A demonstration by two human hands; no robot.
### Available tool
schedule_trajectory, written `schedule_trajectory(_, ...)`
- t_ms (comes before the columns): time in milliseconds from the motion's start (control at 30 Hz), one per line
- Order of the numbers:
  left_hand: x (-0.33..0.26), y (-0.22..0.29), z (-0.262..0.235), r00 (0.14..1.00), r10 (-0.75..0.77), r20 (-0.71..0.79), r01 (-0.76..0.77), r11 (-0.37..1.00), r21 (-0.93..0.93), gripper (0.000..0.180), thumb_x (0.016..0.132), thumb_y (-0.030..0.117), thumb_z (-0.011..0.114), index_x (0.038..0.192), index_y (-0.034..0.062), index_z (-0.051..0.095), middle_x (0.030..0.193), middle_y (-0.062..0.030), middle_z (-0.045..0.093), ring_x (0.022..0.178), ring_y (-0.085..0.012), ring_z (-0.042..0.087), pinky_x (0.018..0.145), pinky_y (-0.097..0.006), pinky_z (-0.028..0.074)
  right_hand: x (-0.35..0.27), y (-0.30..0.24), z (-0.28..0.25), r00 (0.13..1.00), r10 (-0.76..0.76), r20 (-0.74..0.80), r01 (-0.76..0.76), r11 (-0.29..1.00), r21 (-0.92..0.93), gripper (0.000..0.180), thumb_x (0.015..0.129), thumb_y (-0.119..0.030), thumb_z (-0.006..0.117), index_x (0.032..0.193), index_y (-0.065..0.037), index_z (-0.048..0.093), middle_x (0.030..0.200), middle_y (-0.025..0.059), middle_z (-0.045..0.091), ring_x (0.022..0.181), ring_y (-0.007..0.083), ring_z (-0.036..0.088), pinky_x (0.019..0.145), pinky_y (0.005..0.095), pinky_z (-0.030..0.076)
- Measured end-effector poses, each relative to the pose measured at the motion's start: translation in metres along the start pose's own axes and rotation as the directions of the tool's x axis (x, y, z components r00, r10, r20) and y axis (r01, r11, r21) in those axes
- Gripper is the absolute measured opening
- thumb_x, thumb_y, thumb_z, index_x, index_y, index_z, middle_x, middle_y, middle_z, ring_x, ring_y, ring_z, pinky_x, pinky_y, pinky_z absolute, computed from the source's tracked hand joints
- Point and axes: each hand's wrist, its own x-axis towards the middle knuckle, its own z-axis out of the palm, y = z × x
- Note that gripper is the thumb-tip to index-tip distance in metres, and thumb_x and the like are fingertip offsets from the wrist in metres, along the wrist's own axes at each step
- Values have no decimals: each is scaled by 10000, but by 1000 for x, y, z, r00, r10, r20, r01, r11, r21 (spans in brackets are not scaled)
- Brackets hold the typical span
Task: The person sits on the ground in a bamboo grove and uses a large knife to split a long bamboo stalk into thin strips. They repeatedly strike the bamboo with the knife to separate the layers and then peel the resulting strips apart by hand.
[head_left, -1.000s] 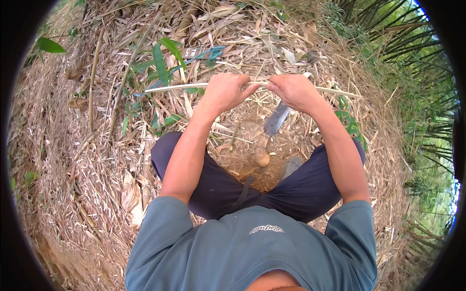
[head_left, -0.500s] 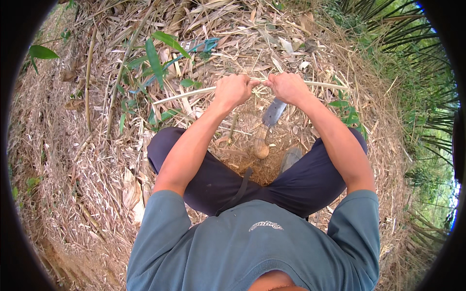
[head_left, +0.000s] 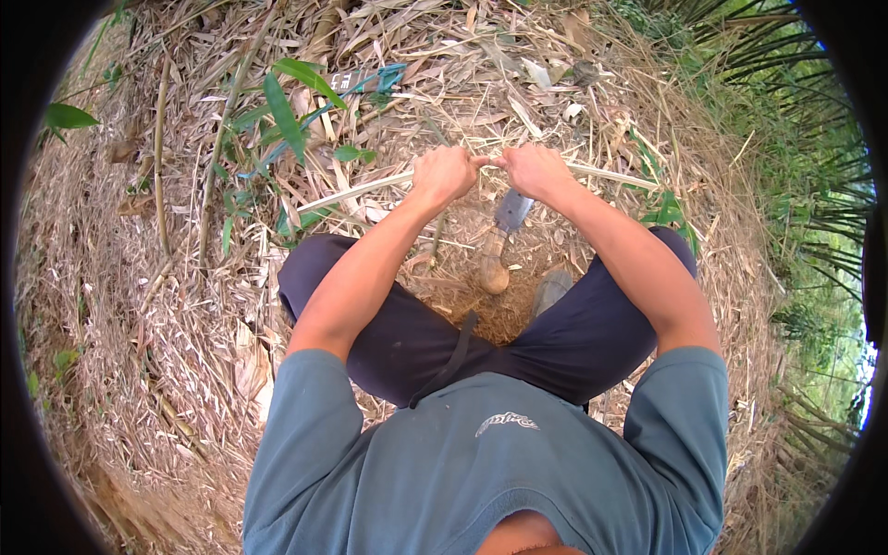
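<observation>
A thin pale strip, seemingly split bamboo (head_left: 356, 191), runs crosswise in front of me, its two ends sticking out past my fists. My left hand (head_left: 444, 173) is closed round it left of the middle. Close beside, my right hand (head_left: 536, 171) grips it too, the thumbs nearly meeting. The strip bows, with both ends sloping down toward me; its middle is hidden by my fingers. Below my right hand a broad-bladed knife (head_left: 512, 211) with a rounded wooden handle lies or leans on the ground between my knees, its blade tip hidden behind that hand.
Dry leaves and bamboo litter (head_left: 213, 305) cover the ground. Green-leaved shoots (head_left: 287, 113) rise at the left front, near a blue-green strap (head_left: 384, 78). My bent knees (head_left: 319, 268) flank the knife, and a grey shoe (head_left: 552, 291) shows beside its handle. Dense greenery (head_left: 795, 176) stands at right.
The strip bows more now, its ends lower and tilted toward me. My two hands stay close together on it. The whole view has shifted slightly.
</observation>
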Motion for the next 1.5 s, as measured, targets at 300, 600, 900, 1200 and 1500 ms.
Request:
schedule_trajectory(300, 20, 0, 27, 998, -31, 51, 31, 999, 10, 496, 952, 541, 575, 998, 98, 792, 880, -253, 717, 891, -427, 700, 801, -523, 534, 6, 14, 18, 996, 72, 57, -72, 997, -4, 402, 1022, -356, 484, 970, -47, 736, 944, 201, 726, 915, 383, 709, 796, 496, 550)
schedule_trajectory(600, 18, 13, 28, 999, -22, 47, 22, 1000, 3, 533, 966, 488, 560, 910, 1, 769, 861, -295, 702, 884, -443, 702, 786, -526, 542, 5, 16, 23, 987, 139, 80, -133, 988, -74, 380, 1022, -331, 475, 974, -68, 746, 988, 176, 737, 945, 350, 720, 802, 464, 568)
schedule_trajectory(900, 24, 9, 40, 997, -42, 71, 44, 999, -22, 505, 966, 467, 568, 959, 0, 759, 937, -287, 712, 942, -440, 699, 828, -509, 544, 6, 14, 29, 983, 167, 76, -158, 982, -107, 367, 1020, -332, 483, 1009, -85, 755, 1022, 151, 744, 970, 324, 725, 816, 439, 575)
schedule_trajectory(1200, 26, 22, 42, 988, -84, 130, 84, 996, 7, 587, 968, 545, 556, 998, -10, 744, 1007, -277, 715, 1023, -415, 692, 852, -505, 536, 7, 20, 35, 972, 214, 95, -207, 975, -77, 381, 1009, -333, 503, 1024, -37, 743, 1030, 185, 732, 973, 365, 713, 834, 470, 564)
schedule_trajectory(1500, 40, 31, 81, 999, -30, -19, 33, 981, 194, 340, 942, 324, 574, 946, 46, 770, 999, -203, 743, 942, -337, 734, 839, -446, 573, 45, 21, 102, 964, 264, 45, -251, 950, -184, 311, 952, -304, 589, 995, -42, 751, 1034, 149, 747, 963, 302, 731, 811, 440, 575)
